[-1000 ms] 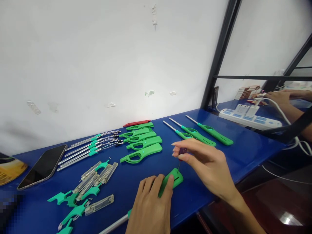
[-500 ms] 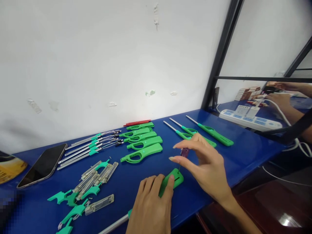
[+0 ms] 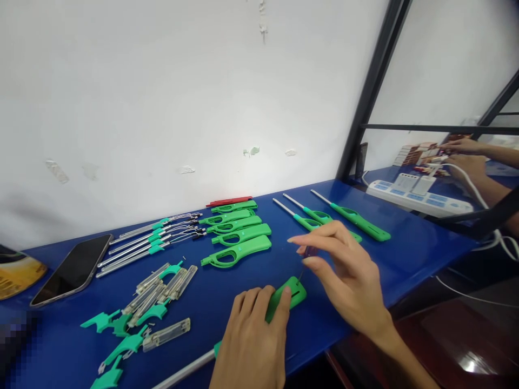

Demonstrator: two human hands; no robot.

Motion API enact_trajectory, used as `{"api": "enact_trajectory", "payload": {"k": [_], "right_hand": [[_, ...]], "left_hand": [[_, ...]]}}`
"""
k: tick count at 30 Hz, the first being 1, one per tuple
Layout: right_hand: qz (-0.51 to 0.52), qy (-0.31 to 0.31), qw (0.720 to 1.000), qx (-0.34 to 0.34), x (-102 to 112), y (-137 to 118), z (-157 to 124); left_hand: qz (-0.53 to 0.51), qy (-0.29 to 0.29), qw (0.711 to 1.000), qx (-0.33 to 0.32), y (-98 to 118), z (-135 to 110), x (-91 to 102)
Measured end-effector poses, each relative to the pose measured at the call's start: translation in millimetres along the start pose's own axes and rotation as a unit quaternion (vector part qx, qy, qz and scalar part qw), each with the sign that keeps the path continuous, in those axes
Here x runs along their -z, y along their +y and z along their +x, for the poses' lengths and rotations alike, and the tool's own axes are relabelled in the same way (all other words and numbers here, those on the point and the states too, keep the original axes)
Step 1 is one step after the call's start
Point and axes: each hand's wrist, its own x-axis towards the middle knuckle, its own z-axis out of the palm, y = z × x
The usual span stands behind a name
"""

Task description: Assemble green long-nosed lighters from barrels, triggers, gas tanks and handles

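Observation:
My left hand (image 3: 249,340) lies over a green long-nosed lighter (image 3: 292,294) at the front edge of the blue table (image 3: 409,248), fingers pressing its handle down; the metal nose sticks out to the left below the hand. My right hand (image 3: 344,270) pinches a small purple-handled screwdriver (image 3: 308,252) between thumb and fingers, its thin tip standing on the end of the green handle.
Several green handle shells (image 3: 239,237), metal tubes with wires (image 3: 150,246), clear fuel cells and teal triggers (image 3: 150,302) lie behind. Three assembled lighters (image 3: 357,220) sit at right. A phone (image 3: 73,268) lies left. Another person's hands (image 3: 466,156) work beyond a white power strip (image 3: 417,197).
My right hand's fingers have turned round the screwdriver, staying over the lighter's handle end. The left hand has kept still. The other person's hands have shifted at the far right.

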Motion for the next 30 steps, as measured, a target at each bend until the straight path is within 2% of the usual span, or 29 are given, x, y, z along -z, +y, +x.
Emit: {"api": "enact_trajectory", "payload": {"k": [2,4,8,10,13,16,19,22,26,30], "right_hand": [[0.009,-0.036,0.999,0.002,1.9,-2.2,1.0],[0.019,-0.041,0.999,-0.001,1.2,-2.3,2.9],[-0.015,0.042,0.999,-0.014,-3.9,2.1,6.1],[-0.025,0.053,0.998,-0.017,-3.7,2.0,5.3],[-0.027,-0.004,1.0,-0.012,0.4,-2.9,2.1],[0.024,-0.06,0.998,-0.019,3.2,-6.7,1.1],[0.04,-0.026,0.999,-0.022,1.8,-4.4,3.8],[0.001,0.018,1.0,-0.026,0.3,-0.6,6.3],[-0.026,0.024,0.999,-0.016,0.4,0.2,5.5],[-0.011,0.011,1.0,-0.026,0.6,-0.7,5.0]], "left_hand": [[0.0,-0.001,1.0,0.0,-0.4,-0.4,-1.1],[-0.002,-0.003,1.0,0.0,-0.5,-0.8,-1.8],[-0.003,-0.008,1.0,0.006,0.8,-0.9,-0.4],[-0.004,-0.014,1.0,0.013,1.9,-0.6,0.9],[-0.007,-0.019,1.0,0.023,2.9,0.0,1.4],[-0.008,-0.018,1.0,0.021,2.9,0.8,0.7],[-0.008,-0.021,1.0,0.02,2.2,1.5,0.7],[-0.012,-0.02,1.0,0.016,1.8,1.6,1.5],[-0.011,-0.01,1.0,0.015,2.4,1.7,2.4],[-0.006,0.016,1.0,0.01,3.4,2.9,3.0]]}}
